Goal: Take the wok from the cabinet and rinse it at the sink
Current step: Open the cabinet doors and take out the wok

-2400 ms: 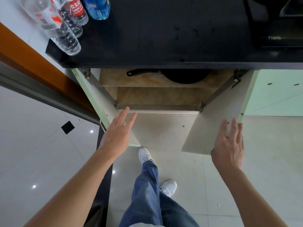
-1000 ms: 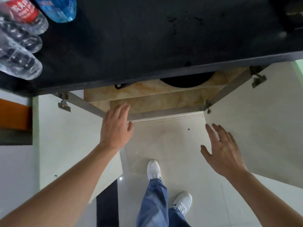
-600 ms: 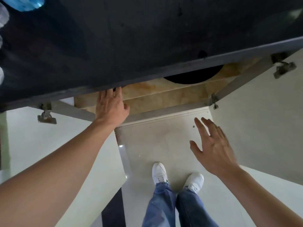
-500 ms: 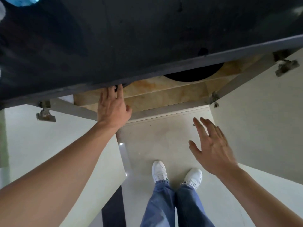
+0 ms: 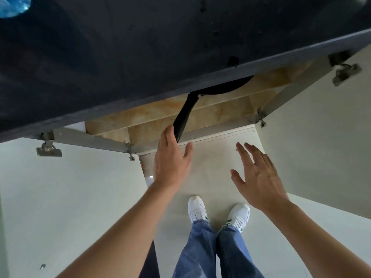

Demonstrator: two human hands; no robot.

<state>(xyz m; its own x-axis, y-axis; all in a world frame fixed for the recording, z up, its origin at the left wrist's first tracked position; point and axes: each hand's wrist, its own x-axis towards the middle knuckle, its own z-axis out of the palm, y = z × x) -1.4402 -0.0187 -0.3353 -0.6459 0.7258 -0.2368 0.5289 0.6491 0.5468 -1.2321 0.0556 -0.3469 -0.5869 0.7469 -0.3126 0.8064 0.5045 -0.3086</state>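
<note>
Handle point(image 5: 183, 115) has swung out to the left hand point(image 5: 172, 163), grasp unclear; right hand point(image 5: 259, 177) relaxed, empty. One-handed pull may tip the wok point(image 5: 226, 87) beyond the fingertips.

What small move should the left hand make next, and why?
Probably close the left hand round the wok handle and pull outward: the handle's end lies between thumb and fingers, while the wok sits under the countertop. The right hand is open.

The tan marbled stone shelf point(image 5: 160, 114) carries a black round wok point(image 5: 226, 88), mostly hidden beneath the black worktop point(image 5: 140, 47); its handle point(image 5: 184, 115) points toward 7 o'clock; a blue plastic bottle point(image 5: 12, 6) sits on the worktop at 10 o'clock.
</note>
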